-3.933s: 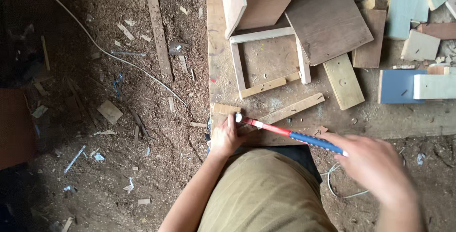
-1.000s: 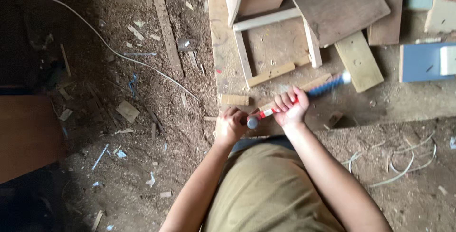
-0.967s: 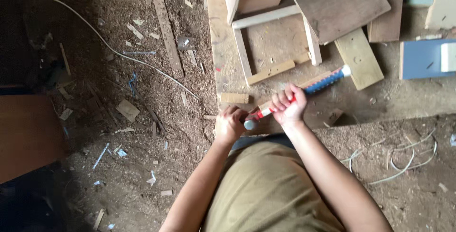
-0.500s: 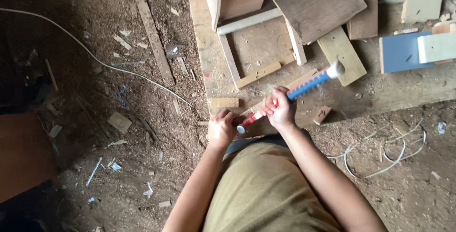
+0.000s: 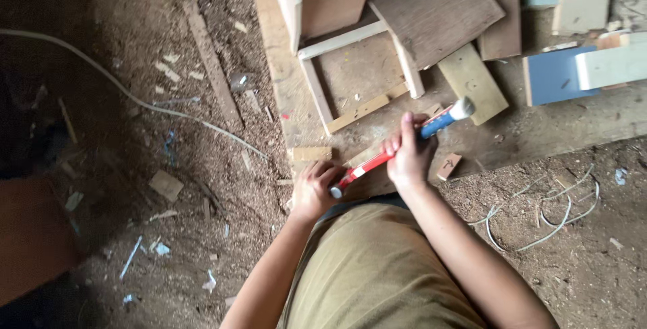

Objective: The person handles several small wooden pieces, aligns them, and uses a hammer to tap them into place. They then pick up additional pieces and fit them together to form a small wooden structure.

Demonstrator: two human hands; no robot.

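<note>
My right hand grips the middle of a hammer with a red shaft and a blue and white grip end. The hammer's metal head sits down by my left hand. My left hand rests on the edge of a wooden board lying on the ground, fingers curled beside the hammer head; what it pinches is too small to tell. A narrow wooden strip lies under the hammer. My knee in olive trousers fills the lower middle.
An open wooden frame and brown panels lie on the board. A blue panel and pale offcuts sit at right. A white cable crosses the sawdust-strewn dirt floor at left; loose wire lies at right.
My right hand slid from the hammer's handle end up to its middle, and the hammer head came down against my left hand. The view has shifted a little.
</note>
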